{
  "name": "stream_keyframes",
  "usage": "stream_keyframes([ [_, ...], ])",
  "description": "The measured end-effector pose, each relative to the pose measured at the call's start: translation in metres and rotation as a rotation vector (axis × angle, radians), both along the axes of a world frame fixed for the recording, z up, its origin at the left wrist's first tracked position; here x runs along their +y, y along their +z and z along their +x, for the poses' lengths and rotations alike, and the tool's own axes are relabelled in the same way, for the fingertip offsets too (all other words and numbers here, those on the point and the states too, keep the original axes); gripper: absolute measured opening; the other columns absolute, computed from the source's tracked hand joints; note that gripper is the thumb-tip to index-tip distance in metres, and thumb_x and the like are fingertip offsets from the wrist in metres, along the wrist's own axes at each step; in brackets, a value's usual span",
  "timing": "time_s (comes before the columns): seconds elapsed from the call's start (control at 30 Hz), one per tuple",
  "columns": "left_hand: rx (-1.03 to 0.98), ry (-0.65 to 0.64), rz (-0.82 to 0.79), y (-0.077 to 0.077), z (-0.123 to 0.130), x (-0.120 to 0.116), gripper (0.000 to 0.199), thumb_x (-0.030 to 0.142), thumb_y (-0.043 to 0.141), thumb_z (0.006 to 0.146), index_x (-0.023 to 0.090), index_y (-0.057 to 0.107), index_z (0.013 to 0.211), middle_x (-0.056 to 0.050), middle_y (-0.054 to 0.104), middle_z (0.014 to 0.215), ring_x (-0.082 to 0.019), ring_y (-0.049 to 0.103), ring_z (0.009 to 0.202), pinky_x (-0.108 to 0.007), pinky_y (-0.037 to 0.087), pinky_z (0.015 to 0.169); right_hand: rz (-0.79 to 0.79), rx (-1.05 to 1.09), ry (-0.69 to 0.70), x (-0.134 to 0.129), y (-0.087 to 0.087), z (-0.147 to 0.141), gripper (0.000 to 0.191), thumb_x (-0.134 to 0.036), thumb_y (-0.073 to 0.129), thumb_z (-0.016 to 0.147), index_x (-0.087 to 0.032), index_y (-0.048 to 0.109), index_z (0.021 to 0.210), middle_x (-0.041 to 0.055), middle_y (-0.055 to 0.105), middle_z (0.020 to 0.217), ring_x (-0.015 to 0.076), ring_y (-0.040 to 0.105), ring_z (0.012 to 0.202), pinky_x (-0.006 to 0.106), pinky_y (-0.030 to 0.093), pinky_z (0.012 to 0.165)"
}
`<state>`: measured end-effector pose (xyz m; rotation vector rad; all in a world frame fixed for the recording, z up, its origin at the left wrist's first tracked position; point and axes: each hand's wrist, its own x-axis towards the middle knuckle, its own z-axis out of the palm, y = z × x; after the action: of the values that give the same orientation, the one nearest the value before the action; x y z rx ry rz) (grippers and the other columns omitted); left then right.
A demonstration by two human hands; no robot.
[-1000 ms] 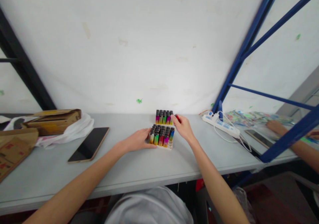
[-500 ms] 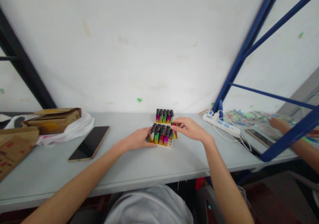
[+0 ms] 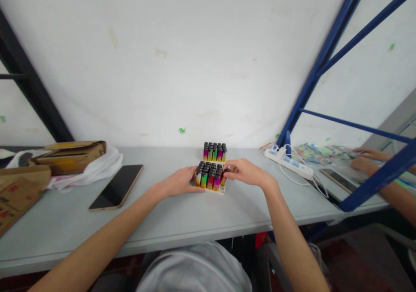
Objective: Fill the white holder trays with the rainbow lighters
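Observation:
A white tray (image 3: 222, 190) on the table carries rows of upright, brightly coloured lighters (image 3: 210, 180) with black tops. My left hand (image 3: 182, 180) grips this tray from its left side, thumb along the near edge. With its fingers pinched, my right hand (image 3: 243, 170) holds a lighter (image 3: 223, 180) at the tray's right column; the fingers cover part of it. An open slot shows at the tray's near right corner. Just behind stands a second block of lighters (image 3: 214, 151), touched by neither hand.
At the left lie a black phone (image 3: 117, 187), a cardboard box (image 3: 74, 157) and a white plastic bag (image 3: 108, 166). A power strip (image 3: 288, 162) with cables is at the right, beside a blue frame post (image 3: 303, 97). Beyond it show another person's hands (image 3: 364, 164) and a phone (image 3: 338, 179).
My right hand has brought the lighter down and a little nearer, into the right column of the front tray. My left hand stays put. The other person's hands have shifted.

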<state>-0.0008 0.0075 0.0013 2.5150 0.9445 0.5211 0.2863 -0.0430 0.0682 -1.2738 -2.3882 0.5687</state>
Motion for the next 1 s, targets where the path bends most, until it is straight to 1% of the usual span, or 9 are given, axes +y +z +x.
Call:
stream_keyframes([
  [0.1, -0.008, 0.004, -0.006, -0.001, 0.0, 0.001, 0.073, 0.067, 0.075, 0.076, 0.022, 0.059, 0.131, -0.012, 0.071, 0.124, -0.033, 0.067, 0.111, -0.04, 0.051, 0.098, -0.003, -0.015, -0.009, -0.001, 0.001, 0.0, 0.017, -0.029, 0.064, 0.093, -0.018, 0.076, 0.099, 0.0016, 0.073, 0.071, 0.0175, 0.064, 0.062, 0.026, 0.042, 0.059],
  [0.3, -0.009, -0.023, 0.005, -0.001, -0.001, 0.001, 0.071, 0.065, 0.074, 0.079, 0.022, 0.058, 0.133, -0.011, 0.07, 0.126, -0.033, 0.067, 0.111, -0.04, 0.05, 0.098, 0.001, -0.013, 0.002, -0.003, 0.003, -0.001, 0.018, -0.03, 0.067, 0.092, -0.017, 0.078, 0.096, 0.0026, 0.074, 0.071, 0.0176, 0.065, 0.063, 0.026, 0.044, 0.061],
  [0.43, -0.001, -0.019, 0.005, 0.001, 0.0, 0.0, 0.072, 0.063, 0.075, 0.079, 0.021, 0.057, 0.135, -0.011, 0.07, 0.126, -0.032, 0.067, 0.111, -0.04, 0.05, 0.098, -0.042, -0.041, 0.01, -0.005, 0.005, -0.003, 0.02, -0.031, 0.067, 0.092, -0.015, 0.078, 0.098, 0.0038, 0.075, 0.074, 0.0169, 0.066, 0.064, 0.025, 0.044, 0.061],
  [0.57, 0.038, -0.001, 0.006, 0.001, 0.0, 0.0, 0.068, 0.06, 0.076, 0.08, 0.02, 0.058, 0.133, -0.011, 0.07, 0.127, -0.033, 0.066, 0.112, -0.041, 0.051, 0.098, -0.093, -0.056, 0.02, -0.005, 0.006, -0.003, 0.019, -0.029, 0.068, 0.092, -0.014, 0.077, 0.097, 0.0033, 0.074, 0.072, 0.0166, 0.066, 0.064, 0.025, 0.044, 0.06],
  [0.63, 0.033, -0.003, 0.01, 0.0, 0.0, 0.0, 0.068, 0.06, 0.076, 0.08, 0.02, 0.058, 0.133, -0.011, 0.07, 0.127, -0.033, 0.066, 0.112, -0.041, 0.05, 0.098, -0.081, -0.071, 0.008, -0.005, 0.005, -0.005, 0.018, -0.027, 0.068, 0.092, -0.014, 0.078, 0.097, 0.0034, 0.075, 0.073, 0.0168, 0.067, 0.064, 0.025, 0.045, 0.061],
  [0.77, 0.026, -0.003, 0.006, 0.001, 0.0, -0.001, 0.068, 0.06, 0.075, 0.081, 0.019, 0.059, 0.132, -0.012, 0.07, 0.127, -0.033, 0.066, 0.112, -0.041, 0.05, 0.098, -0.015, -0.09, -0.05, -0.006, 0.009, -0.012, 0.016, -0.023, 0.071, 0.09, -0.015, 0.078, 0.101, 0.0039, 0.077, 0.078, 0.0174, 0.068, 0.068, 0.026, 0.047, 0.066],
  [0.87, 0.035, 0.002, 0.002, 0.002, 0.001, -0.001, 0.069, 0.061, 0.075, 0.08, 0.019, 0.058, 0.132, -0.012, 0.069, 0.128, -0.033, 0.066, 0.114, -0.04, 0.05, 0.098, -0.026, -0.05, -0.07, -0.009, 0.014, -0.014, 0.019, -0.023, 0.072, 0.089, -0.016, 0.076, 0.107, 0.0032, 0.077, 0.079, 0.0174, 0.07, 0.07, 0.025, 0.048, 0.067],
  [0.93, 0.045, 0.005, 0.005, 0.001, 0.001, -0.001, 0.071, 0.062, 0.074, 0.08, 0.019, 0.057, 0.135, -0.013, 0.068, 0.129, -0.034, 0.065, 0.115, -0.04, 0.049, 0.099, -0.032, -0.022, -0.077, -0.011, 0.016, -0.012, 0.019, -0.023, 0.07, 0.091, -0.017, 0.075, 0.109, 0.0029, 0.077, 0.078, 0.017, 0.07, 0.07, 0.025, 0.048, 0.067],
  [1.0, 0.058, 0.016, 0.007, 0.0, 0.0, 0.0, 0.072, 0.063, 0.074, 0.08, 0.018, 0.057, 0.134, -0.013, 0.068, 0.128, -0.033, 0.065, 0.112, -0.039, 0.05, 0.097, -0.022, 0.0, -0.083, -0.012, 0.016, -0.006, 0.02, -0.023, 0.067, 0.093, -0.017, 0.074, 0.11, 0.0025, 0.077, 0.076, 0.0167, 0.07, 0.069, 0.025, 0.049, 0.067],
])
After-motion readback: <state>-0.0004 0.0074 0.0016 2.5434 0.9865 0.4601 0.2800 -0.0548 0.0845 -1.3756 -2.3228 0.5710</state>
